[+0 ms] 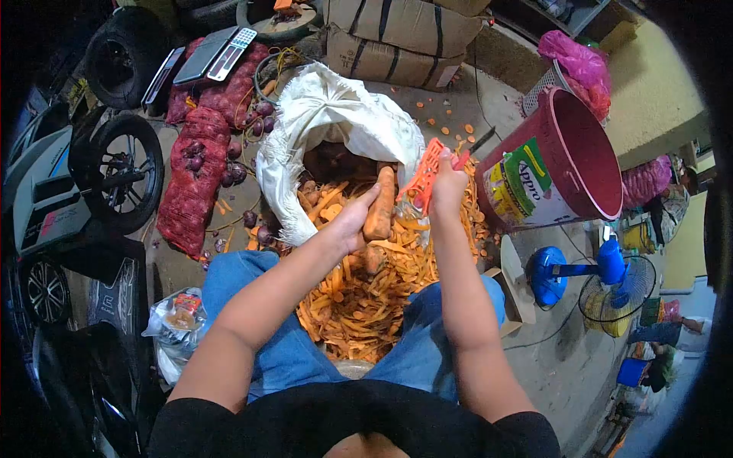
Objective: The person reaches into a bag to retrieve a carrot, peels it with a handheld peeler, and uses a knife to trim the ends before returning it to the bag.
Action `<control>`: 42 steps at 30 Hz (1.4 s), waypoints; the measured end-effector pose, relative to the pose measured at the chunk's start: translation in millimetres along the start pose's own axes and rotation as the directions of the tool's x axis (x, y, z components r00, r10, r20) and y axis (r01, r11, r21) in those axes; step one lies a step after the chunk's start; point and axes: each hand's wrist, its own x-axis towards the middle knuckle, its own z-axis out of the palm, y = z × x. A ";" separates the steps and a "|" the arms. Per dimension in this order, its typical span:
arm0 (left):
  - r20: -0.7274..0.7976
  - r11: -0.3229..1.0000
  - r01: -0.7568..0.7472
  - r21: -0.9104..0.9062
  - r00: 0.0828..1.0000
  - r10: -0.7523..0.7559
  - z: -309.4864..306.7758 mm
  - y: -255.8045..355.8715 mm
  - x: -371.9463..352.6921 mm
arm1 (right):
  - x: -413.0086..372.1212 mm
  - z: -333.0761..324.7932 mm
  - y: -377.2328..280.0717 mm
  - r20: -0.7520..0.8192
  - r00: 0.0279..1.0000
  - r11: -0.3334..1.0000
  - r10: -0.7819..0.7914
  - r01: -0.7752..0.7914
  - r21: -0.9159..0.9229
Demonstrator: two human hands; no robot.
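My left hand (355,217) is wrapped around a thick carrot (379,204), which points up and away from me. Closed on the handle of an orange plastic peeler (421,177), my right hand (449,191) is just right of the carrot. A dark blade (482,140) with a red handle sticks out beyond that same hand; its grip is partly hidden by the fingers. Under both hands spreads a heap of carrot peelings (359,305) between my knees. Behind it lies a white woven sack (347,114), its mouth facing me, with more carrots inside.
A large maroon bucket (561,164) leans at the right, near a blue fan (611,267). Red net bags of onions (195,179) lie left, with a scale (217,55) on one. Motorbikes (114,175) stand at far left, cardboard boxes (389,46) at the back.
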 end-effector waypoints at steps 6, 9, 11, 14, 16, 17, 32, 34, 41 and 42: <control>-0.019 0.995 -0.023 0.096 0.999 0.025 5.0 5.7 1.4 | 1.9 -3.9 2.6 0.015 0.999 0.998 -0.041 0.042 -0.053; 0.071 0.997 -0.017 0.074 0.997 0.012 -1.2 11.2 1.7 | -0.1 -5.2 -3.8 0.015 1.000 1.000 -0.017 0.016 0.023; 0.117 0.998 -0.009 0.069 0.993 0.001 -1.1 10.7 1.9 | -2.7 -5.2 -8.6 0.008 1.000 0.998 -0.014 0.013 0.060; 0.045 0.998 -0.026 -0.052 0.999 0.029 11.6 9.6 -2.8 | -6.7 -1.0 -12.0 -0.002 1.000 0.998 0.008 -0.008 0.059; 0.093 1.000 0.003 0.001 0.996 -0.003 4.2 10.1 -2.8 | -9.2 1.0 -11.0 0.018 1.000 0.999 -0.012 0.011 0.032; 0.139 0.998 0.027 0.053 0.990 -0.034 0.6 9.7 -2.1 | -9.8 1.4 -7.9 0.019 1.000 0.999 -0.012 0.011 0.031; -0.035 0.999 0.010 -0.034 0.999 -0.012 12.8 -0.9 -3.3 | -19.9 6.0 36.7 0.186 0.944 0.896 -0.272 0.319 -0.310; -0.119 0.998 -0.005 -0.059 0.993 -0.002 13.9 -3.1 -6.6 | -13.9 4.8 36.1 0.178 0.945 0.874 -0.275 0.323 -0.362; 0.132 0.916 0.146 0.375 0.969 -0.208 30.3 -0.9 -40.5 | 67.0 -54.2 20.2 -0.378 0.705 0.704 -0.599 0.241 -0.668; 0.129 0.932 0.136 0.337 0.974 -0.189 32.5 1.7 -42.3 | 61.2 -52.6 13.1 -0.416 0.786 0.821 -0.458 0.195 -0.536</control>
